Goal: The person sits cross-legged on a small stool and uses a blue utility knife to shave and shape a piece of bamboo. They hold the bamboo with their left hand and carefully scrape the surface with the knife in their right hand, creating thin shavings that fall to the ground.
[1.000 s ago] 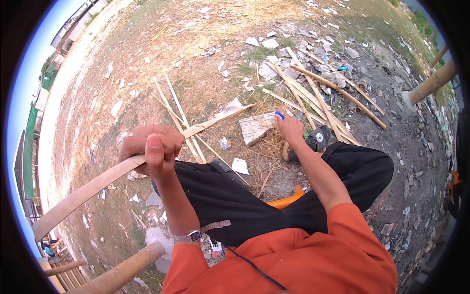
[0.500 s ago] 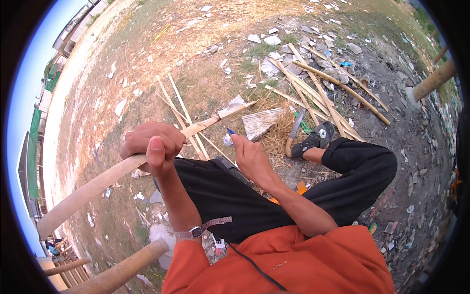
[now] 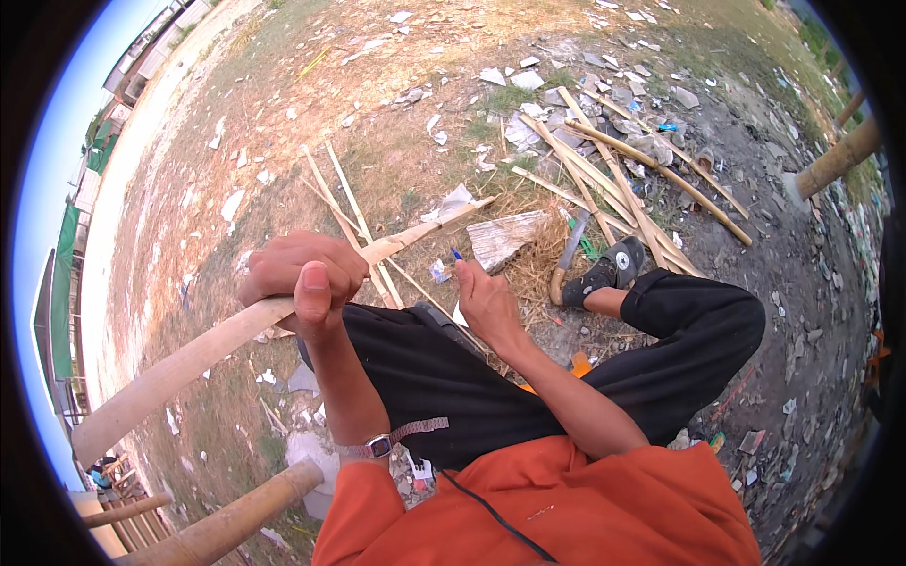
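My left hand [image 3: 304,281] is closed around a long split bamboo strip [image 3: 175,370], its thumb lying along the near side. The strip slants from the lower left up to a thin, splintered end [image 3: 462,209] at the middle of the view. My right hand [image 3: 488,304] is in front of my chest, fingers curled round a slim blue pen-like thing [image 3: 456,254]. Only its blue tip shows above the fingers, apart from the strip. A long-bladed knife [image 3: 572,241] with a curved wooden handle lies on the ground beside my sandalled foot [image 3: 612,271].
Several bamboo strips and a round pole [image 3: 661,170] lie crossed at the right. More thin strips [image 3: 349,203] lie ahead of my left hand. A whitish slab [image 3: 505,238] sits beside dry straw. Bamboo posts [image 3: 231,519] stand at lower left and far right [image 3: 838,162]. Rubble litters the ground.
My left hand has shifted slightly to the right along with its grip on the bamboo strip. My right hand has moved a little right and down, still holding the blue pen-like thing.
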A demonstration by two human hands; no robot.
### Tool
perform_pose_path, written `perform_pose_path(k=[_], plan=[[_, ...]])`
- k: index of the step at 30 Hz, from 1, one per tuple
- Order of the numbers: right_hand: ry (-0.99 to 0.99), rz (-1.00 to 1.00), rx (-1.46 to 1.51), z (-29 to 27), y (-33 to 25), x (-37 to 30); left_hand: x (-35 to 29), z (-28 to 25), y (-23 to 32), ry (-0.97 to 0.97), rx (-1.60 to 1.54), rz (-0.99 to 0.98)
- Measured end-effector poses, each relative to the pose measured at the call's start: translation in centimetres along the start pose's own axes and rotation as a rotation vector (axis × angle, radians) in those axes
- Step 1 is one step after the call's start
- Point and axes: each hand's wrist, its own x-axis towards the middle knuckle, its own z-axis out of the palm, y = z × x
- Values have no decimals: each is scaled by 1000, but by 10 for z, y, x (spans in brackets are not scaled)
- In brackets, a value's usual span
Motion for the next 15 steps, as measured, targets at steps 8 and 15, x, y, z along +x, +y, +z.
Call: perform_pose_path(k=[8,15], plan=[[-24,11,-119,6,4,17,-3,-10,-1,-27,-43,-15],[-43,89,-98,12,10,14,-1,-5,-1,-49,-13,17]])
